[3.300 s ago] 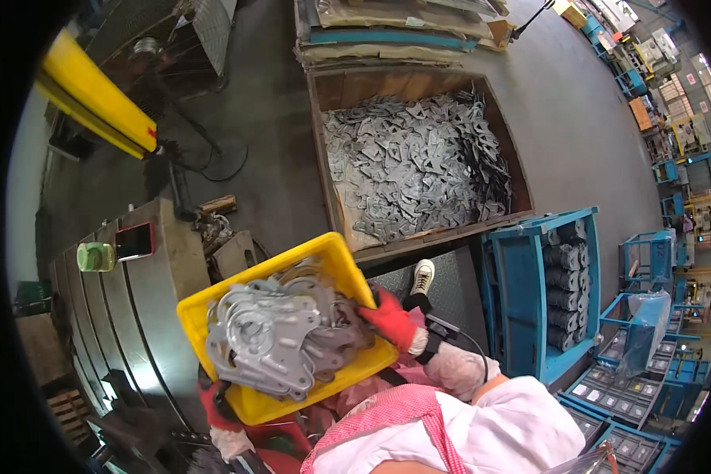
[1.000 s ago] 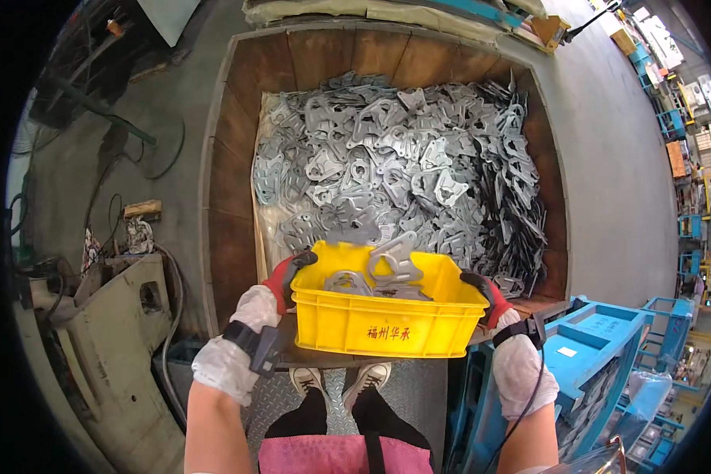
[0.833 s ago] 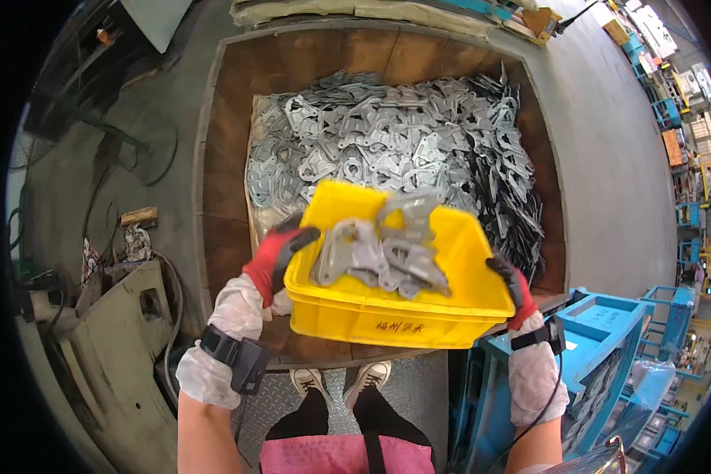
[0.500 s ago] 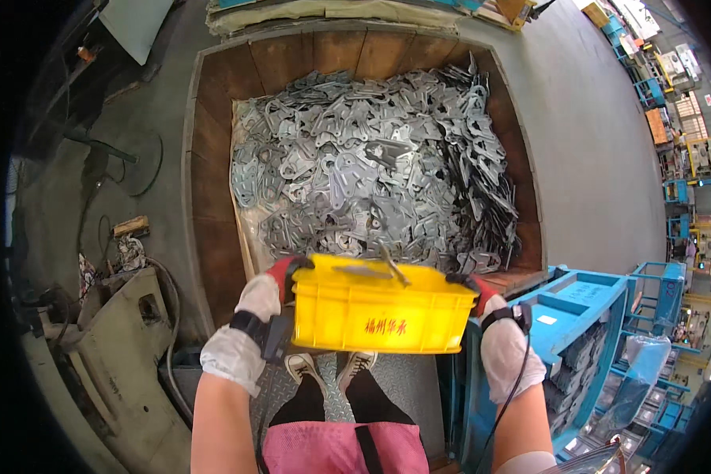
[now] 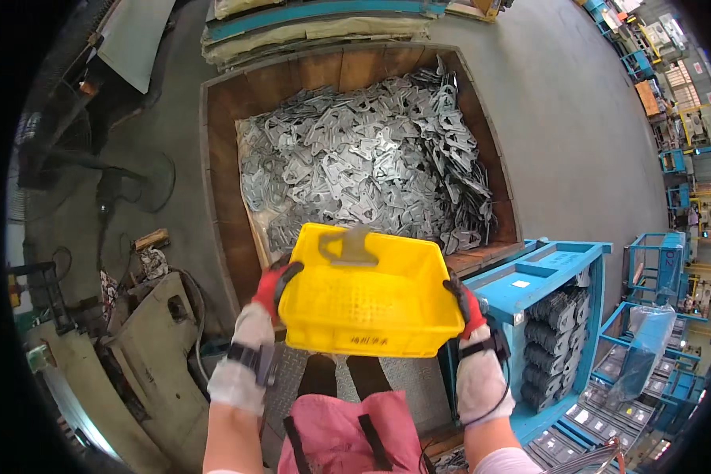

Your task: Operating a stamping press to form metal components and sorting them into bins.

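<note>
Between my two hands is a yellow plastic crate (image 5: 371, 304), its inside turned up toward me. My left hand (image 5: 273, 289), in a red and dark glove, grips the crate's left end. At the right end my gloved right hand (image 5: 466, 306) is closed on the rim. A blurred grey metal bracket (image 5: 355, 246) shows against the crate's far wall; whether it rests there or is in motion I cannot tell. Just beyond the crate, a heap of flat grey metal brackets (image 5: 355, 174) fills much of a large wooden bin (image 5: 223, 197).
At my right stands a blue metal rack (image 5: 521, 296) with stacked dark metal parts (image 5: 557, 340) inside. Worn machine bodies (image 5: 154, 340) and a floor fan (image 5: 146, 182) are on the left. Covered stacks (image 5: 316, 43) lie behind the bin.
The crate has tilted, so its inside floor now shows instead of mostly its outer near wall. Both hands kept their grip. The metal at its far side has shifted left.
</note>
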`<state>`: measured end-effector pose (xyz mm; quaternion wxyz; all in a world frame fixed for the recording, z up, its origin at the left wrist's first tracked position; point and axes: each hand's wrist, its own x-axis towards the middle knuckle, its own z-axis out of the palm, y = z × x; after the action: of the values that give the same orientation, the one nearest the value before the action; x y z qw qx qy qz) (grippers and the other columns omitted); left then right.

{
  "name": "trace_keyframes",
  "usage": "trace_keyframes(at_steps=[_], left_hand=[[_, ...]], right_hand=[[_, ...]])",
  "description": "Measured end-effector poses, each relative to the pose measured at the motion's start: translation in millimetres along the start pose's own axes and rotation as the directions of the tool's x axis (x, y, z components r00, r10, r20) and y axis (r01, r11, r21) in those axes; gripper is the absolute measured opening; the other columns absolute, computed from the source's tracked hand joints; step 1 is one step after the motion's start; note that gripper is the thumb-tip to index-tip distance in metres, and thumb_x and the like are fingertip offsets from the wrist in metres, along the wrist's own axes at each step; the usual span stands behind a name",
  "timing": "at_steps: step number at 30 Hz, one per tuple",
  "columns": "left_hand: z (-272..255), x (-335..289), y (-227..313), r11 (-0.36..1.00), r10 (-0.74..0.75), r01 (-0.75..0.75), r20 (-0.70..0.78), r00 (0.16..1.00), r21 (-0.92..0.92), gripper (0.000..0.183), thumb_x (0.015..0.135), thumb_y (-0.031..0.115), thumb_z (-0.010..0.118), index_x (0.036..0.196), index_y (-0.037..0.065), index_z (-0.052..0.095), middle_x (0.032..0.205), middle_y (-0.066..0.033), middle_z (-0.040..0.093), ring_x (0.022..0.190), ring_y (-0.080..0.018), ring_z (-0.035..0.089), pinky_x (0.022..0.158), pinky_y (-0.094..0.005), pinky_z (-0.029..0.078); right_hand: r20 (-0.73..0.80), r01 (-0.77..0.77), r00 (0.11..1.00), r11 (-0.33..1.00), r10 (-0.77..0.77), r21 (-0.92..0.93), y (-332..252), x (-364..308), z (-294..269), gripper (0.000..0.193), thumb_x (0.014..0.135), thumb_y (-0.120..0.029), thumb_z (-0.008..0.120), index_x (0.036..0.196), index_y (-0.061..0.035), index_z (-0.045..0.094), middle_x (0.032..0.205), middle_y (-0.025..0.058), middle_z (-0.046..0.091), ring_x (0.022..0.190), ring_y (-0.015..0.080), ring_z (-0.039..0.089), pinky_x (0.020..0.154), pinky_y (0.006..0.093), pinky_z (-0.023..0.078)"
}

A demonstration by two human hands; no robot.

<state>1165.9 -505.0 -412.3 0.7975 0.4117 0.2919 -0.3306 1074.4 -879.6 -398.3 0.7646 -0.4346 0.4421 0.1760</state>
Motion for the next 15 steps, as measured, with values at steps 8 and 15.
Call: trace_keyframes(at_steps=[8,15], left_hand=[[-22,-55,-8,0.929,-0.305,0.335,-0.189,0.933,0.155,0.029,0.073,0.018,0.062,0.097,0.003,0.059,0.085,-0.0092,0.064,0.071,-0.0225,0.062,0.068,-0.0344,0.049],[-36,-160,-6,0.96,-0.173,0.192,-0.104,0.979,0.206,0.037,0.076,0.024,0.064,0.106,0.004,0.055,0.093,-0.0089,0.063,0.077,-0.0211,0.062,0.07,-0.0331,0.05]], right_hand=[[-0.056,-0.282,0.957,0.959,0.283,0.025,26,-63,-29,0.023,0.078,-0.019,0.059,0.096,-0.0048,0.06,0.091,0.0083,0.064,0.08,0.0221,0.061,0.073,0.0326,0.048],[0.045,-0.094,0.994,0.994,0.097,-0.064,63,-154,-10,0.033,0.077,-0.022,0.063,0.104,-0.0043,0.054,0.096,0.0071,0.061,0.076,0.019,0.06,0.069,0.0299,0.048]])
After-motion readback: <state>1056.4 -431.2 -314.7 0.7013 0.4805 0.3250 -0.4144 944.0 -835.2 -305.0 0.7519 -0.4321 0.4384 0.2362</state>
